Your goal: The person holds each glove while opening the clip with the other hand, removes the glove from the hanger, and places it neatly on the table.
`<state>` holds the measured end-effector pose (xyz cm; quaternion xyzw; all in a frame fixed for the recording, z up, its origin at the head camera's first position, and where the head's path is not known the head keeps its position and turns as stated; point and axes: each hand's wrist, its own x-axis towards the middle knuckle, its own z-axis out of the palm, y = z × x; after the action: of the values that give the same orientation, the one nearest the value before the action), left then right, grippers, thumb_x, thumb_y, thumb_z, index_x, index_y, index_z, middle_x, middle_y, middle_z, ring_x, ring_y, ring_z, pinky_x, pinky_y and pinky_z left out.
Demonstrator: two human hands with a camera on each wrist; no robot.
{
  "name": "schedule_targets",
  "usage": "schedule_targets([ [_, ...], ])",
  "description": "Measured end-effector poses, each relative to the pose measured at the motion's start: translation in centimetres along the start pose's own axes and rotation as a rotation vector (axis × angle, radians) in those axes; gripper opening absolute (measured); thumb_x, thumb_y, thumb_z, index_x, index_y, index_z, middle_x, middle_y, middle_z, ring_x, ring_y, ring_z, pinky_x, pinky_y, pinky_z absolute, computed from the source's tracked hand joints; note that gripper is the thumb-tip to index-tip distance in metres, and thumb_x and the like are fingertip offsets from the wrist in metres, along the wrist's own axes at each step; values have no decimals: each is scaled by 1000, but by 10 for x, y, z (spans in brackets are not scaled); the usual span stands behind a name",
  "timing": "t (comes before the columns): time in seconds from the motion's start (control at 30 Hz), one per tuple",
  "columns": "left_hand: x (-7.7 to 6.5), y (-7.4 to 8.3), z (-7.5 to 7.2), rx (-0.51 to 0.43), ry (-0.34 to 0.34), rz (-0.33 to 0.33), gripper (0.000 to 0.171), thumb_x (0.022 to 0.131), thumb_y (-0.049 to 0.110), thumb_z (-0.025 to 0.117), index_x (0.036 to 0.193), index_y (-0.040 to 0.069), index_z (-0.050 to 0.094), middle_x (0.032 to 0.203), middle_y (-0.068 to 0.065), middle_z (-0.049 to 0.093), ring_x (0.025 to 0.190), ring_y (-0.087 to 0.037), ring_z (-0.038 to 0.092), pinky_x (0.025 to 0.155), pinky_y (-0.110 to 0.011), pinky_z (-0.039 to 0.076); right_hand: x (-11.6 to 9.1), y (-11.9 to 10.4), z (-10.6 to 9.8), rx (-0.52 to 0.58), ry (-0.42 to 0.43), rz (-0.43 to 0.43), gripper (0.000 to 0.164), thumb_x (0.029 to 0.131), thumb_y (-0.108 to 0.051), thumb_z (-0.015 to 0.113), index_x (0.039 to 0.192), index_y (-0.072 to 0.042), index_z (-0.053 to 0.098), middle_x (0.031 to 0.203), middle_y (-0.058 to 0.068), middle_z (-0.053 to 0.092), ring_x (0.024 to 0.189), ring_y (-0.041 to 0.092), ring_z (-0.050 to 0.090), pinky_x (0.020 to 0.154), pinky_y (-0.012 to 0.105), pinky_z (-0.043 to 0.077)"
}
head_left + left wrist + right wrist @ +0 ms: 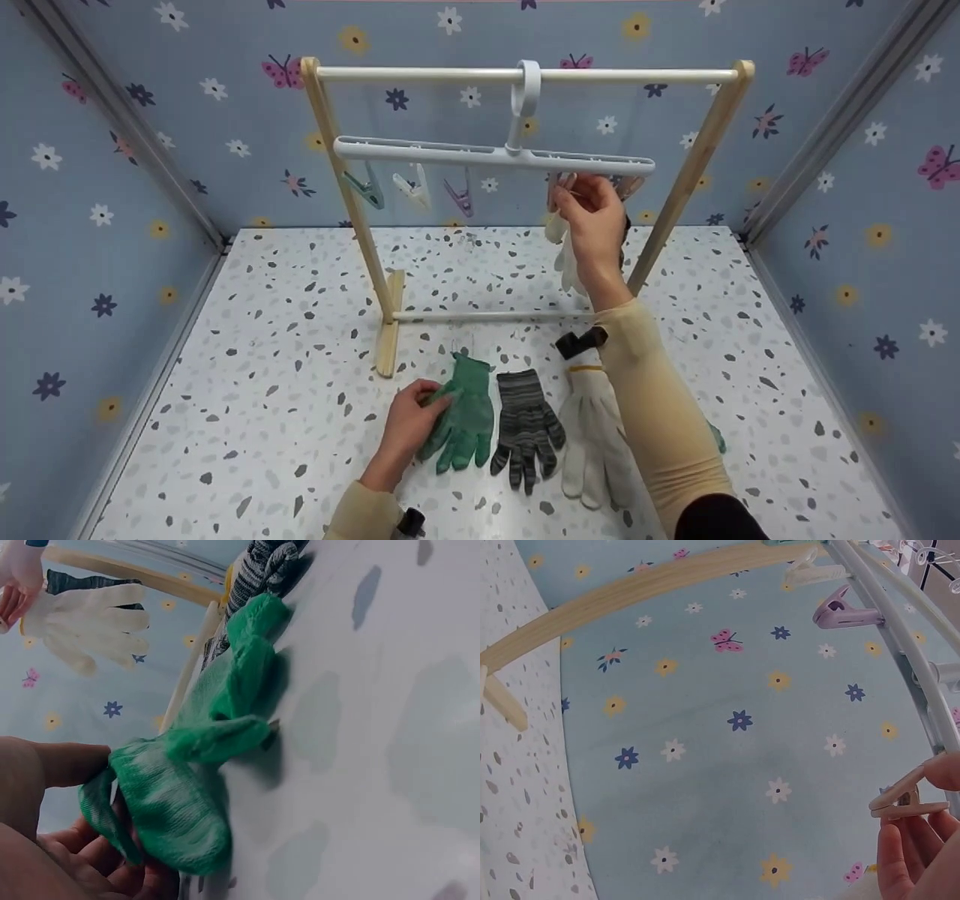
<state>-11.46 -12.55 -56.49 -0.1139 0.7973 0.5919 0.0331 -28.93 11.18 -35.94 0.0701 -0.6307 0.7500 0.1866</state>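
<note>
One green knit glove [466, 412] lies on the speckled tabletop [262, 360], pinched by the left hand [409, 421]; grey-striped glove [525, 420] at three o'clock. Toward one o'clock, the right hand [596, 225] pinches a pinkish clothes peg [900, 811], apparently hanging from the white hanger [450, 155].

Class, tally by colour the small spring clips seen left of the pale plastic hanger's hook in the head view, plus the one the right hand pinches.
Grey-green plastic clip: 1
White plastic clip: 1
Light purple plastic clip: 1
Pinkish-beige plastic clip, pinched by the right hand: 1
Total: 4
</note>
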Motion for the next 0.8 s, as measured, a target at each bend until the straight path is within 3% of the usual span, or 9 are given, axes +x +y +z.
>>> schedule_targets([
  [0.17, 0, 1, -6, 76, 7, 14, 19, 93, 20, 70, 104, 5, 68, 97, -5, 67, 86, -18, 61, 77, -36, 49, -1, 0, -2, -7, 3, 11, 34, 91, -5, 72, 121, 3, 60, 114, 15, 65, 101, 23, 63, 82, 31, 50],
  [0.4, 1, -3, -15, 98, 20, 18, 15, 93, 17, 68, 102, 5, 70, 92, -4, 67, 81, -17, 60, 74, -34, 49, -3, -1, -1, -17, -12, 35, 38, 93, -6, 71, 128, 1, 58, 118, 14, 65, 106, 23, 63, 83, 31, 51],
  [0.63, 2, -6, -16, 130, 28, 19, 13, 93, 16, 68, 100, 5, 71, 88, -4, 66, 76, -17, 59, 71, -33, 48, -2, 1, -2, -38, -15, 37, 41, 94, -7, 70, 131, 2, 56, 119, 14, 66, 107, 22, 63, 83, 30, 51],
  [0.8, -1, -5, -16, 201, 27, 35, 15, 92, 18, 69, 100, 5, 71, 86, -2, 67, 75, -16, 59, 71, -35, 48, -1, 3, -3, -33, -9, 33, 39, 93, -5, 70, 129, 4, 57, 118, 16, 66, 105, 23, 64, 82, 30, 51],
])
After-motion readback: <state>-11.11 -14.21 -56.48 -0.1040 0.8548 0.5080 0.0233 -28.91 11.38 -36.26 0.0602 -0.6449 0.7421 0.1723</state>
